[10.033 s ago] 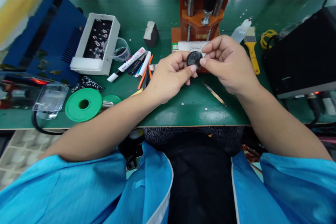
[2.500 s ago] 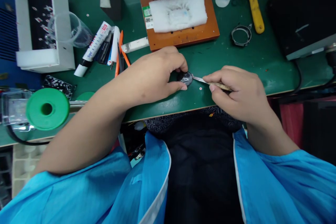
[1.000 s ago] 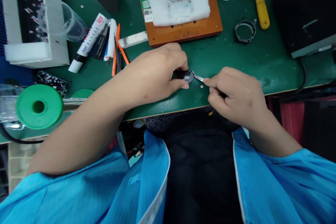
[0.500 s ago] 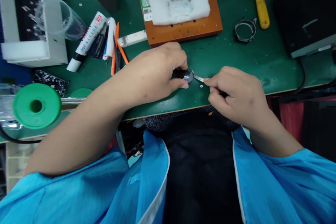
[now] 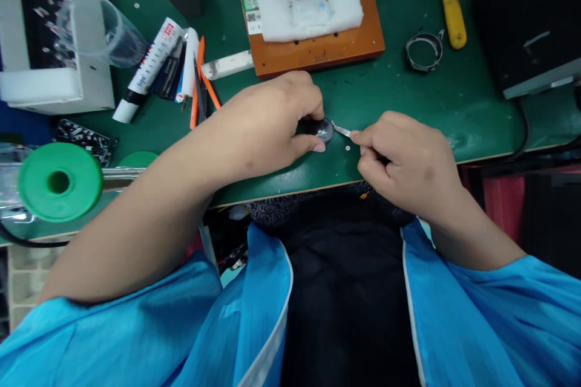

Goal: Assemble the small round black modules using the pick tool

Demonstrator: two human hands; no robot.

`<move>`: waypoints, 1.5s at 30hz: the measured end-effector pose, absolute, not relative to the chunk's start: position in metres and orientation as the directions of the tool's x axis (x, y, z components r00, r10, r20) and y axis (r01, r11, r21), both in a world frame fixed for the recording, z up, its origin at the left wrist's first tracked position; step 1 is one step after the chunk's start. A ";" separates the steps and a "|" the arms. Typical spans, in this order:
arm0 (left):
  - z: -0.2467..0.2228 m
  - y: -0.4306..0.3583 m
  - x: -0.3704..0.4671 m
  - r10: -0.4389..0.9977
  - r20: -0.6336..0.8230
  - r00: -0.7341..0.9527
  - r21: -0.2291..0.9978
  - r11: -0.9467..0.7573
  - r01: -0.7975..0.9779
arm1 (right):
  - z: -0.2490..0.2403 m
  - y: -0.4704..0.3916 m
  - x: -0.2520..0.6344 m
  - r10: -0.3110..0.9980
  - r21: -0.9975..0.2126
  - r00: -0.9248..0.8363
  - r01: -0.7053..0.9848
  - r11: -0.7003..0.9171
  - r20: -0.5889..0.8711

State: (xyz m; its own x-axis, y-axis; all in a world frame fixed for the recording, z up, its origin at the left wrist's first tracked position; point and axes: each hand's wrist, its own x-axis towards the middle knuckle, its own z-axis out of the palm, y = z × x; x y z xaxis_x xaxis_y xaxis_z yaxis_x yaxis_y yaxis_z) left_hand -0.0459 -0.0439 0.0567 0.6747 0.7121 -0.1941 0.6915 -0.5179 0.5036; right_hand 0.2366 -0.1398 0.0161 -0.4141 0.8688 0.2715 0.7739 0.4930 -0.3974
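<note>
Between the thumb and fingers of my left hand [image 5: 290, 118] is a small dark round part with a glossy face [image 5: 324, 130], held near the green bench top. My right hand [image 5: 408, 163] is closed on a thin metal blade [image 5: 342, 131], whose tip meets the right edge of the round part. The rest of that tool is hidden inside the fist. Just below the blade, a tiny white dot with a red mark [image 5: 347, 148] lies on the bench.
Behind my hands stands an orange fixture [image 5: 318, 54] bearing a white foam pad [image 5: 311, 3]. A dark ring-shaped frame [image 5: 424, 51] and a yellow-handled brush [image 5: 449, 3] lie right. Leftward are a marker [image 5: 147, 69], a clear cup [image 5: 120, 36] and a green spool [image 5: 84, 187].
My right hand has shifted very slightly left with the blade, which stays at the round part's edge. My left hand keeps its hold, and the view has moved a little.
</note>
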 end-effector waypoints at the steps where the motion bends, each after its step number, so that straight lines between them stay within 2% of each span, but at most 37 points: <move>1: 0.056 -0.044 -0.046 0.712 -0.195 0.674 0.506 -0.516 0.692 | 0.016 -0.140 0.237 0.869 -0.398 -0.411 0.774 0.492 0.274; 9: 0.059 -0.044 -0.044 0.713 -0.230 0.663 0.495 -0.501 0.710 | 0.016 -0.138 0.238 0.869 -0.405 -0.420 0.769 0.494 0.263; 19: 0.044 -0.042 -0.049 0.727 -0.132 0.673 0.496 -0.540 0.680 | 0.015 -0.138 0.239 0.862 -0.400 -0.426 0.764 0.506 0.276; 27: 0.063 -0.044 -0.040 0.716 -0.252 0.651 0.472 -0.497 0.728 | 0.013 -0.139 0.239 0.838 -0.412 -0.429 0.732 0.542 0.338; 36: 0.054 -0.043 -0.049 0.707 -0.170 0.687 0.521 -0.527 0.671 | 0.009 -0.139 0.239 0.825 -0.412 -0.439 0.718 0.560 0.356; 40: 0.047 -0.042 -0.047 0.729 -0.162 0.665 0.490 -0.525 0.695 | 0.009 -0.139 0.238 0.821 -0.410 -0.425 0.718 0.562 0.381; 45: 0.046 -0.042 -0.046 0.728 -0.154 0.668 0.486 -0.533 0.693 | 0.010 -0.139 0.239 0.834 -0.417 -0.436 0.725 0.548 0.337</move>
